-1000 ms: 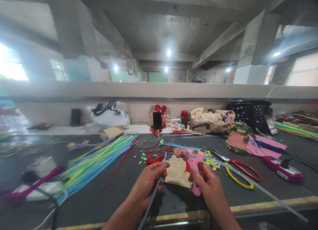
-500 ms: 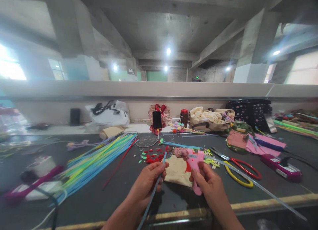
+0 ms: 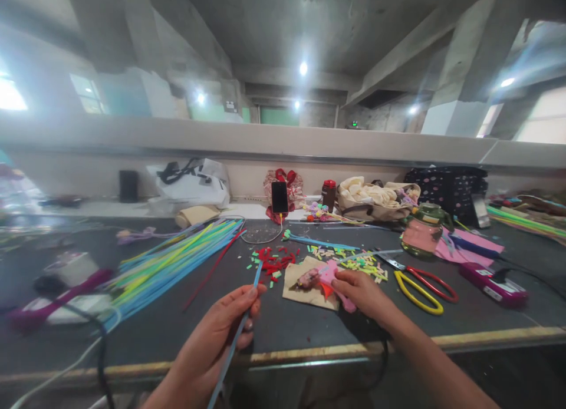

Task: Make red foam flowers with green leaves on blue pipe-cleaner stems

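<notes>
My left hand [image 3: 241, 315] pinches a thin light-blue stick [image 3: 233, 344] near its upper end, which points at the red bits. A small red piece [image 3: 262, 257] shows about the stick's tip; whether it is attached I cannot tell. My right hand [image 3: 360, 294] is closed on the handle of a pink hot glue gun [image 3: 328, 271]. The gun's nozzle end, crusted with brownish lumps, points left over a beige pad [image 3: 297, 294]. Loose red pieces [image 3: 283, 260] and green bits lie just behind the pad, and pale yellow pieces [image 3: 369, 267] lie behind the gun.
A bundle of blue, green and yellow sticks [image 3: 181, 256] lies to the left. Scissors with red and yellow handles [image 3: 420, 300] rest on the right, near a green jar [image 3: 423, 232] and a purple power strip [image 3: 493, 286]. A phone [image 3: 279, 198] stands at the back.
The glue gun has come down and to the left, over the beige pad. My left hand has moved left and lower with the blue stick, away from the nozzle.
</notes>
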The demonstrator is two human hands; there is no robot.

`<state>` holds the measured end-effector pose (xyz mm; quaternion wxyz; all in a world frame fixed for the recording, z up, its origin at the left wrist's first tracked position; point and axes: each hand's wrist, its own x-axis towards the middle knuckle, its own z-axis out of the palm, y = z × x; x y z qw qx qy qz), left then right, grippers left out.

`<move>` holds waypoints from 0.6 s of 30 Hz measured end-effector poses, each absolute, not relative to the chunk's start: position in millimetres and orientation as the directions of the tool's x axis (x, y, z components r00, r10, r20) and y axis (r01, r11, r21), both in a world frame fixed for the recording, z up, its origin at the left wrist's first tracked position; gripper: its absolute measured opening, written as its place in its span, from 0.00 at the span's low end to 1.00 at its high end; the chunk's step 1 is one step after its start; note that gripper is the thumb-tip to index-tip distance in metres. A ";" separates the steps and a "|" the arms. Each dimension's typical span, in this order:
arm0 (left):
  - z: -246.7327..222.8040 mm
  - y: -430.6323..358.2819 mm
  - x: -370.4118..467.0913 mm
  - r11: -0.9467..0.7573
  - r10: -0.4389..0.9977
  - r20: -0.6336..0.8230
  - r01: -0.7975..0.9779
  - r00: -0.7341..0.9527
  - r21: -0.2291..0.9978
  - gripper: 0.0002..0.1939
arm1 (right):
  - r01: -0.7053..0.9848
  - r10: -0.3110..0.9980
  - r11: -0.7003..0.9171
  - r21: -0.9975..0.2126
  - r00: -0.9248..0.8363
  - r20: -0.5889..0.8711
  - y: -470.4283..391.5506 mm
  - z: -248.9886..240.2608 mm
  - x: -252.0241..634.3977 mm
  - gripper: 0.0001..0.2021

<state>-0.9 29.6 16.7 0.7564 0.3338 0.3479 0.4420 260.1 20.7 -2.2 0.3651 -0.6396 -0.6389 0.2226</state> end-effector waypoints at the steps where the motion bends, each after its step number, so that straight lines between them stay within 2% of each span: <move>1: 16.7 27.4 -1.5 0.390 0.901 -0.238 -0.437 0.363 0.811 0.09 | 0.692 0.976 0.082 -0.717 0.089 0.197 24.0 -4.3 259.4 0.14; 9: 13.1 19.3 -1.3 0.385 0.901 -0.241 -0.409 0.362 0.827 0.09 | 0.884 0.912 0.016 -0.468 0.178 0.368 8.5 8.8 253.4 0.10; 11: 11.3 18.9 -1.5 0.377 0.903 -0.233 -0.406 0.362 0.833 0.08 | 0.894 0.903 0.059 -0.445 0.142 0.406 -19.4 10.3 245.9 0.12; 12: 10.5 18.3 -1.6 0.374 0.902 -0.228 -0.404 0.366 0.835 0.07 | 0.880 0.899 0.163 -0.446 0.054 0.435 -35.8 6.9 241.4 0.11; 13: 10.0 17.3 -1.6 0.372 0.902 -0.223 -0.404 0.369 0.836 0.07 | 0.850 0.920 0.270 -0.453 -0.088 0.382 -52.4 -0.1 236.8 0.10; 14: 9.8 16.1 -1.7 0.371 0.902 -0.221 -0.404 0.372 0.836 0.07 | 0.795 0.925 0.370 -0.481 -0.269 0.268 -68.1 -10.8 232.4 0.10; 15: 9.8 14.6 -1.6 0.372 0.901 -0.220 -0.403 0.374 0.837 0.07 | 0.750 0.915 0.400 -0.527 -0.357 0.187 -81.9 -24.8 228.5 0.11; 16: 10.1 13.0 -1.4 0.374 0.900 -0.222 -0.399 0.376 0.837 0.07 | 0.751 0.917 0.380 -0.540 -0.383 0.112 -93.0 -41.3 225.5 0.11; 18: 10.9 10.1 -0.8 0.381 0.893 -0.227 -0.386 0.388 0.840 0.08 | 0.861 0.938 0.309 -0.403 -0.346 -0.019 -105.5 -76.2 222.2 0.08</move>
